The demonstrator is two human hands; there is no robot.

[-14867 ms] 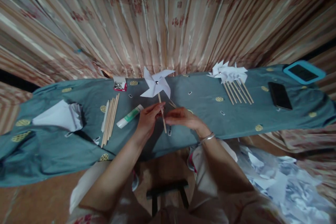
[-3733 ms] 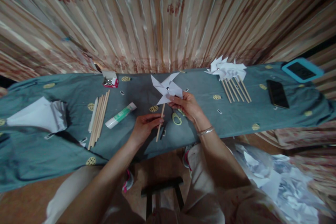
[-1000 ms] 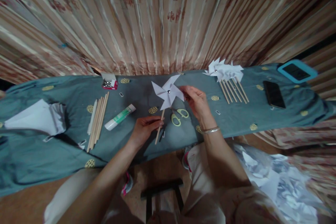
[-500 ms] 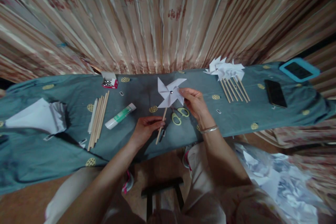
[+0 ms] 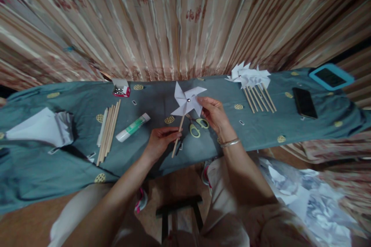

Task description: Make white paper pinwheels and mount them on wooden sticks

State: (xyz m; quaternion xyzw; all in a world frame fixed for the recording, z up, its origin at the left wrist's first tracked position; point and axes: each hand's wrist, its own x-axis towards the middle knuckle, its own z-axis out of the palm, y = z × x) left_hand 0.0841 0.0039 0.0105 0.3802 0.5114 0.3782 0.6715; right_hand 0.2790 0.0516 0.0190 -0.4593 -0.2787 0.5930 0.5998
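A white paper pinwheel (image 5: 185, 99) with a silver pin at its centre is held up over the cloth, tilted slightly. My left hand (image 5: 162, 141) is closed around its wooden stick, pinching it between thumb and fingers. At the pinwheel's right side, my right hand (image 5: 213, 112) has its thumb and fingertips closed on a paper blade. Beneath the pinwheel lie scissors (image 5: 195, 131) with yellow-green handles, their blades partly hidden. A small dark object (image 5: 179, 148), too small to name, lies behind the stick's lower end.
On the green cloth (image 5: 220, 146) are a glue stick (image 5: 132, 127), wooden sticks (image 5: 109, 133), an opened pin box (image 5: 121, 91) and folded paper (image 5: 40, 129). Several pinwheels (image 5: 251, 77), a phone (image 5: 305, 102) and a blue-framed device (image 5: 331, 76) lie right. Crumpled paper (image 5: 315, 204) fills a bag below.
The pinwheel's blades have turned a little clockwise, its top tip shifting right and the lower left tip rising. Both hands keep nearly the same place.
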